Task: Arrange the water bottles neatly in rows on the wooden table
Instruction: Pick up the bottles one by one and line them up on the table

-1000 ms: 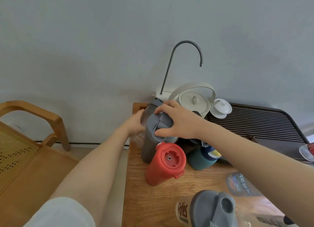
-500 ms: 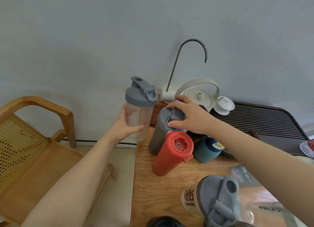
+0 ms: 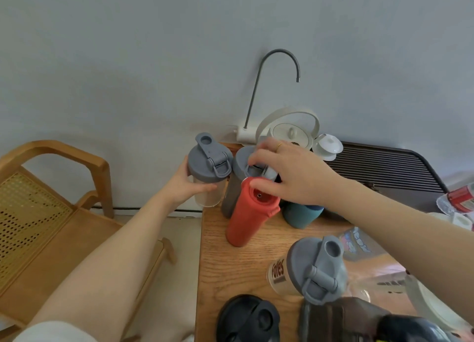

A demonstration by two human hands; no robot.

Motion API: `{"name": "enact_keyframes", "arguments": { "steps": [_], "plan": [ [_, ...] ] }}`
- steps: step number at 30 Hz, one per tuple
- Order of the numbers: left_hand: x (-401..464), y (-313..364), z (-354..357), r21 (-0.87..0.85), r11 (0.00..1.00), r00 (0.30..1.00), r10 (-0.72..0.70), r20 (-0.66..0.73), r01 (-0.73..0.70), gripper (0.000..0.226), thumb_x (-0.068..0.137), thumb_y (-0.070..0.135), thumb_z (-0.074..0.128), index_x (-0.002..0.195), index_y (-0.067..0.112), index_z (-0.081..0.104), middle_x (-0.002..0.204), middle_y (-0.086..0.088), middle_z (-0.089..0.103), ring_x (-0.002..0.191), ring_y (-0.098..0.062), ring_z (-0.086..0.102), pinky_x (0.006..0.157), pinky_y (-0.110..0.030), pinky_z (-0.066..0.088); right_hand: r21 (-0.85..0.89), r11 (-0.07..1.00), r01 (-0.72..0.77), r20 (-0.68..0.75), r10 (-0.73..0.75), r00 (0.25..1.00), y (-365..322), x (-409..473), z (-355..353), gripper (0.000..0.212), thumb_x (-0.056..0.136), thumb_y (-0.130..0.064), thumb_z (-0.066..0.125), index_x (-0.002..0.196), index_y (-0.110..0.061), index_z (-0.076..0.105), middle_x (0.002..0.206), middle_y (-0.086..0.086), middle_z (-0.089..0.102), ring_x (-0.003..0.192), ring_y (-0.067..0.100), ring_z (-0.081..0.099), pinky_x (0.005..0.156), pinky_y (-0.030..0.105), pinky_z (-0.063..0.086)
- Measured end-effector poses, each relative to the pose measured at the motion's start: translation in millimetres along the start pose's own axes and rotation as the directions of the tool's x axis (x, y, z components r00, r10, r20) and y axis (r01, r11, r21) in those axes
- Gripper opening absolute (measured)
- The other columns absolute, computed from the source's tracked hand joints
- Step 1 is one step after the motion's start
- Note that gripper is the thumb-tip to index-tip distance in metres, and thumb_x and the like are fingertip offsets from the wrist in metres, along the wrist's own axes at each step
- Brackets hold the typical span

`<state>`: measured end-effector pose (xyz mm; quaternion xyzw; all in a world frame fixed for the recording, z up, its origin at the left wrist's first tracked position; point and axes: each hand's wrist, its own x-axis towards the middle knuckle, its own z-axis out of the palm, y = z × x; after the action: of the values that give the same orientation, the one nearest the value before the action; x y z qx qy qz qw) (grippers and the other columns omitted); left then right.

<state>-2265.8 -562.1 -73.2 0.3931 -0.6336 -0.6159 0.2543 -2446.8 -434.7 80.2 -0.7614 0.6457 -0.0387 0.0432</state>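
My left hand [image 3: 186, 185] grips a clear shaker bottle with a grey flip lid [image 3: 209, 164], held at the far left corner of the wooden table [image 3: 218, 259]. Right beside it stands a dark grey bottle [image 3: 234, 185]; my right hand [image 3: 289, 173] is on its lid, fingers curled round the cap. A red bottle [image 3: 247, 213] stands just in front, a teal bottle [image 3: 301, 214] to its right. Nearer me are a clear shaker with a grey lid [image 3: 314, 267], a black-lidded bottle [image 3: 247, 318] and a dark bottle [image 3: 359, 321].
A white kettle [image 3: 289, 131] with a gooseneck spout [image 3: 279, 57] and a small white lid [image 3: 328, 146] stand at the wall. A dark slatted tray [image 3: 384, 170] lies to the right. A wooden cane chair [image 3: 51, 203] stands left of the table.
My left hand lifted the clear shaker out from behind the grey bottle, then brought it down beside that bottle at the table's corner. My right hand stayed on the grey bottle's lid.
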Motion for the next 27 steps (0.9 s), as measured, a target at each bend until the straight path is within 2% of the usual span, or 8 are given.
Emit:
{"name": "enact_keyframes", "arguments": {
  "steps": [4,8,11,15,20,22,24,27],
  "plan": [
    [-7.7,0.3,1.9,0.031,0.999,0.999,0.023,-0.037,-0.022,0.09,0.065,0.008,0.08,0.137,0.023,0.028,0.131,0.001,0.047,0.121,-0.014,0.043,0.1,-0.033,0.037,-0.107,0.994,0.014,0.296,0.018,0.955,-16.8,-20.8,19.8,0.075,0.078,-0.056,0.058,0.139,-0.03,0.023,0.134,0.0,0.036,0.097,0.024,0.057,0.077,0.039,0.053],
    [-23.2,-0.5,-0.7,0.066,0.998,1.0,-0.001,0.025,-0.001,0.092,0.064,0.009,0.081,0.137,0.023,0.028,0.13,0.004,0.047,0.12,-0.012,0.044,0.097,-0.029,0.037,-0.058,0.998,0.04,0.302,-0.021,0.953,-22.6,-21.7,23.1,0.07,0.08,-0.042,0.062,0.138,-0.028,0.024,0.125,0.006,0.036,0.083,0.027,0.057,0.074,0.04,0.053],
    [-37.7,-0.8,-1.8,0.102,0.995,0.997,-0.016,0.081,0.007,0.094,0.063,0.012,0.082,0.138,0.023,0.028,0.133,0.002,0.047,0.12,-0.013,0.045,0.1,-0.032,0.039,-0.076,0.994,0.08,0.353,-0.048,0.934,-30.7,-33.1,21.5,0.072,0.079,-0.047,0.063,0.137,-0.027,0.025,0.123,0.005,0.037,0.076,0.024,0.053,0.071,0.036,0.051],
    [-56.0,-2.0,1.6,0.118,0.993,0.993,-0.037,0.115,0.023,0.092,0.065,0.011,0.081,0.138,0.023,0.026,0.13,0.005,0.047,0.116,-0.009,0.046,0.094,-0.025,0.039,-0.078,0.992,0.101,0.374,-0.065,0.925,-43.2,-49.9,18.8,0.074,0.075,-0.053,0.064,0.132,-0.024,0.029,0.119,0.004,0.04,0.075,0.023,0.052,0.071,0.037,0.051],
    [-69.3,-0.4,9.4,0.12,0.992,0.991,-0.041,0.124,0.026,0.087,0.065,0.012,0.081,0.132,0.03,0.029,0.118,0.015,0.05,0.103,0.005,0.048,0.089,-0.023,0.038,-0.148,0.984,0.103,0.337,-0.048,0.94,-50.7,-49.0,13.4,0.081,0.068,-0.077,0.048,0.129,-0.025,0.034,0.114,-0.001,0.045,0.084,0.021,0.054,0.067,0.033,0.047],
    [-72.5,-1.4,10.2,0.114,0.993,0.992,-0.032,0.121,0.018,0.087,0.063,0.013,0.082,0.13,0.031,0.03,0.119,0.015,0.05,0.105,0.003,0.048,0.091,-0.025,0.039,-0.005,1.0,-0.026,0.139,0.027,0.99,-40.9,-37.8,6.0,0.08,0.067,-0.081,0.036,0.125,-0.027,0.043,0.113,-0.001,0.05,0.097,0.02,0.053,0.077,0.036,0.046],
    [-75.0,-2.9,9.0,0.115,0.993,0.994,-0.022,0.109,0.01,0.092,0.06,0.017,0.084,0.134,0.028,0.032,0.126,0.01,0.05,0.113,-0.005,0.049,0.097,-0.029,0.04,0.075,0.986,-0.152,-0.013,0.154,0.988,-16.9,-19.7,5.7,0.073,0.075,-0.071,0.043,0.132,-0.024,0.041,0.127,0.007,0.047,0.116,0.027,0.047,0.091,0.04,0.04],
    [-78.2,-2.1,9.5,0.097,0.995,0.999,-0.028,0.04,0.024,0.091,0.06,0.014,0.084,0.135,0.027,0.033,0.122,0.012,0.051,0.112,-0.008,0.049,0.096,-0.029,0.041,0.118,0.952,-0.281,0.196,0.255,0.947,9.8,0.5,22.2,0.087,0.079,-0.054,0.061,0.146,-0.029,0.012,0.147,0.014,0.029,0.132,0.034,0.034,0.105,0.042,0.033]
  ]
}}
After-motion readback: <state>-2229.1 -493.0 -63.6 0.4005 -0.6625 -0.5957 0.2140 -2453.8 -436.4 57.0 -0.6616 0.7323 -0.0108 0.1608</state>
